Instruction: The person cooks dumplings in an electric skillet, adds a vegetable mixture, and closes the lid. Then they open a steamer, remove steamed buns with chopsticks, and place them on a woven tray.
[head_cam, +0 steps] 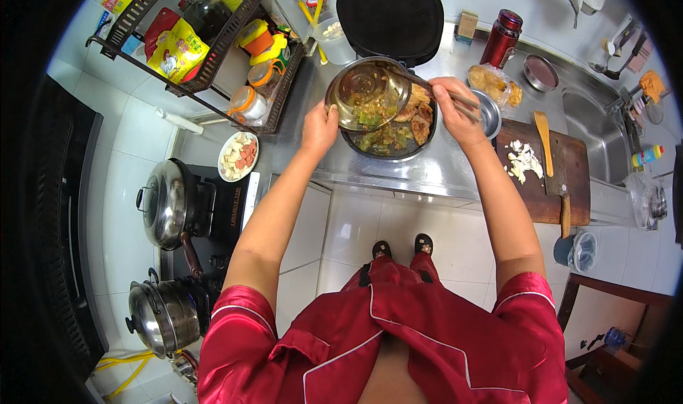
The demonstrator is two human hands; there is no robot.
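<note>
My left hand (321, 129) grips the rim of a metal bowl (341, 94), tilted over a round black electric griddle pan (392, 154). Green vegetable pieces with sauce (373, 110) lie inside the bowl, and more of the green mixture (385, 139) is in the pan below. Browned pieces of food (421, 122) fill the pan's right side. In my right hand (454, 115) is a pair of chopsticks (463, 105), their tips reaching into the bowl. Behind the pan its black lid (389, 17) stands raised.
Right of the pan are a small metal bowl (486, 117) and a wooden cutting board (576, 190) with chopped white pieces (524, 161), a spatula (542, 142) and a cleaver (556, 169). A plate of diced food (238, 157), a lidded wok (165, 204) and a storage rack (213, 78) stand left.
</note>
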